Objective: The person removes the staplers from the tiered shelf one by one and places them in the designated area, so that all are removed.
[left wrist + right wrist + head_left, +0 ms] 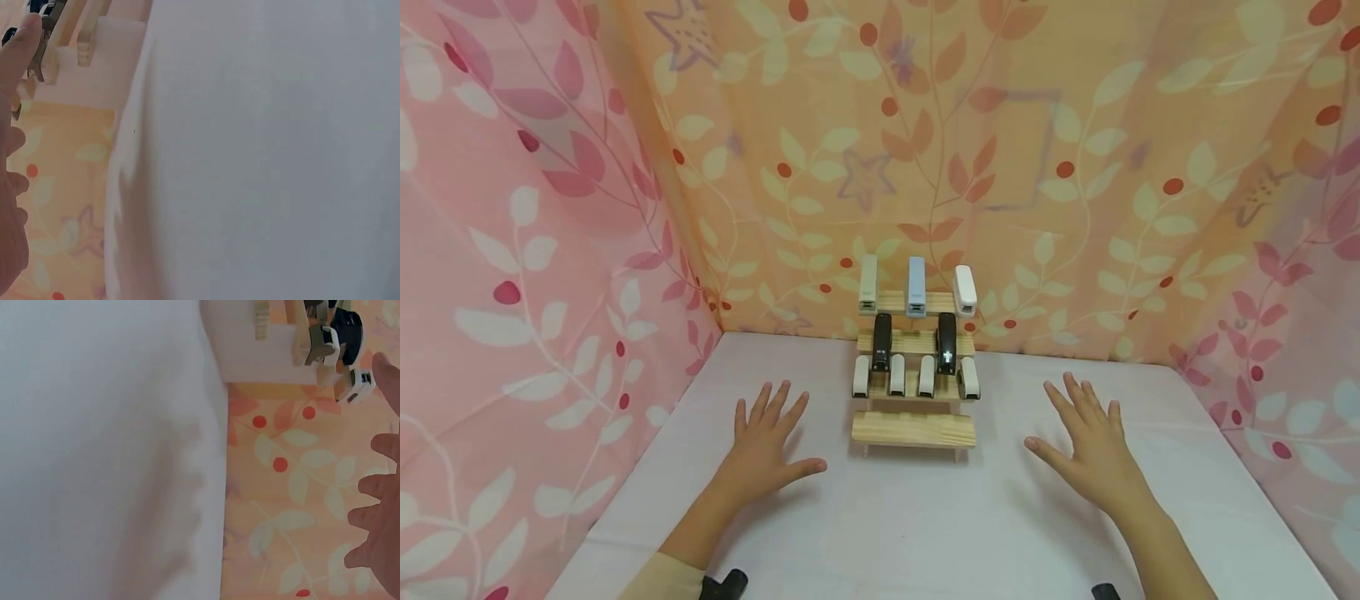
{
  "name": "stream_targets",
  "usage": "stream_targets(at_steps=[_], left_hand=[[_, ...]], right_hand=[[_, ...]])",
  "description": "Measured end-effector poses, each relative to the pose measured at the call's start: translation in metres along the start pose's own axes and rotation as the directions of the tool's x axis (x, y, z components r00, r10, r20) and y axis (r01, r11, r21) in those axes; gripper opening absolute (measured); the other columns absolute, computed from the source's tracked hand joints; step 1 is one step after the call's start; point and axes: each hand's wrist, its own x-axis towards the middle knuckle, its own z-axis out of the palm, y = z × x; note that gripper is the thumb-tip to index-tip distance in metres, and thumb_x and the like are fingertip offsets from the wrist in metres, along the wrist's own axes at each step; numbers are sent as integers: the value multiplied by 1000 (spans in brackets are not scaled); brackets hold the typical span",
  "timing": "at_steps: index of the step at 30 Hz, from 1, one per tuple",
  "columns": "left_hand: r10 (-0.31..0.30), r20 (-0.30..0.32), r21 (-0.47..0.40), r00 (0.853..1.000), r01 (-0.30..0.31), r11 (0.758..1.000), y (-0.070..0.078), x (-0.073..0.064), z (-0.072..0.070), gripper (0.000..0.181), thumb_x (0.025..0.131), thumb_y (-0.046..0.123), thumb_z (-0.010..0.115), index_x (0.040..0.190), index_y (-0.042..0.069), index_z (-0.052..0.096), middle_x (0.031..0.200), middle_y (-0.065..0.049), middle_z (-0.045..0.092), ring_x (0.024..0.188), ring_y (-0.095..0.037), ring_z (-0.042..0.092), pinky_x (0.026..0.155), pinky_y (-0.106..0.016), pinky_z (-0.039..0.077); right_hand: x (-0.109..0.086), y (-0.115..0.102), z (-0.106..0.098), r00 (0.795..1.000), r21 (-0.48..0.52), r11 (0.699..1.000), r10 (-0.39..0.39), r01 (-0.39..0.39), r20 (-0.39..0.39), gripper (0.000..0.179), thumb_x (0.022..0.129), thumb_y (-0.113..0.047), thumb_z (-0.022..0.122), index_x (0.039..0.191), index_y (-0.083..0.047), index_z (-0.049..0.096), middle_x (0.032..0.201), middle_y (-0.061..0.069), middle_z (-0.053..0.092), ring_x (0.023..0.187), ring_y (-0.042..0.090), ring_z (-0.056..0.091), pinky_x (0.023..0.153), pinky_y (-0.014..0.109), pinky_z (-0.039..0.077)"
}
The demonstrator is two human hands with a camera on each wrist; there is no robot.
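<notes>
Head view: a wooden stand (913, 342) stood toward the back of the white desk (917, 525), with 2 hands held out on either side of it.
Left hand: the left hand (763, 454) was spread, its thumb toward the stand, holding nothing and apart from every stapler.
Right hand: the right hand (1090, 458) was likewise spread and held nothing; its shadow on the desk suggested it hovered.
Top tier: a green stapler (868, 283), a blue stapler (916, 286) and a white stapler (965, 290) sat left to right.
Middle tier: 2 black staplers (882, 342) lay with their noses forward.
Lower tier: 4 small white staplers (897, 375) formed a row; each black nose showed between 2 of them, and whether they touched could not be told.
Front plank: the front plank (913, 429) was the tier nearest the person.
Backdrop: a leaf-patterned orange curtain (865, 179) hung behind the stand.
Step in hand: it seemed a poised pause beside the stand, best done with relaxed wrists and fingers clear of the tiers.
Good grip: for any handling, a thumb-and-fingertip pinch on the sides of 1 stapler at a time looked safest, given such near neighbours.
Good lift: raising it straight up before any sideways travel seemed wise, with the other hand steadying the stand.
Likely slip: a low sideways reach could have knocked the lower row.
</notes>
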Motion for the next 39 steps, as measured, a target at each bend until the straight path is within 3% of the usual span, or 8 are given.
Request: stream_targets(at_steps=[6, 9, 17, 21, 27, 34, 39], left_hand=[[-9, -14, -69, 1000, 8, 998, 7, 3, 7, 112, 77, 84, 64, 163, 24, 29, 171, -12, 17, 158, -40, 3, 118, -77, 3], [-22, -11, -144, 1000, 20, 989, 11, 6, 9, 111, 78, 80, 67, 164, 24, 26, 172, -10, 16, 158, -39, 4, 119, -76, 2], [-43, 4, -354, 999, 41, 934, 24, 13, 12, 104, 83, 66, 74, 164, 20, 26, 170, -13, 22, 156, -41, 12, 118, -77, 7], [-58, 26, -480, 998, 63, 875, 27, 16, 15, 98, 87, 58, 75, 163, 19, 28, 169, -14, 24, 156, -42, 13, 119, -76, 13], [-76, 33, -624, 997, 80, 777, 31, 22, 24, 86, 93, 44, 75, 162, 20, 31, 167, -10, 30, 155, -38, 23, 122, -66, 24], [-156, 94, -729, 983, 175, 662, 41, 27, 31, 79, 94, 43, 74, 161, 29, 33, 167, -2, 32, 154, -35, 26, 123, -64, 24], [-156, 106, -778, 982, 180, 603, 46, 30, 36, 80, 95, 40, 74, 161, 22, 33, 166, -2, 34, 155, -33, 26, 125, -60, 23]], right_hand=[[9, -7, -2, 1000, 18, 1000, 1, -1, -16, 87, 93, -54, 70, 163, -19, 30, 169, 19, 22, 157, 42, 11, 123, 67, -12], [16, -12, -4, 1000, 22, 1000, 6, -5, -25, 87, 93, -55, 70, 162, -18, 31, 168, 20, 24, 155, 44, 16, 124, 66, -10], [35, -24, -10, 994, 107, 993, 56, -46, -92, 80, 96, -47, 69, 157, -6, 38, 162, 25, 35, 149, 49, 29, 123, 72, 7], [44, -27, -9, 989, 141, 989, 70, -52, -128, 78, 97, -45, 70, 156, -4, 40, 160, 24, 38, 148, 48, 32, 121, 73, 14], [56, -32, -8, 987, 147, 987, 78, -56, -142, 76, 96, -44, 71, 156, -7, 41, 160, 21, 40, 148, 45, 33, 121, 71, 16], [69, -35, -8, 986, 189, 979, 102, -75, -134, 72, 100, -43, 67, 155, -5, 41, 158, 22, 42, 145, 48, 36, 115, 70, 30], [79, -36, -11, 984, 232, 967, 138, -109, -112, 73, 101, -48, 63, 158, -10, 38, 159, 22, 41, 145, 49, 36, 113, 72, 32]])
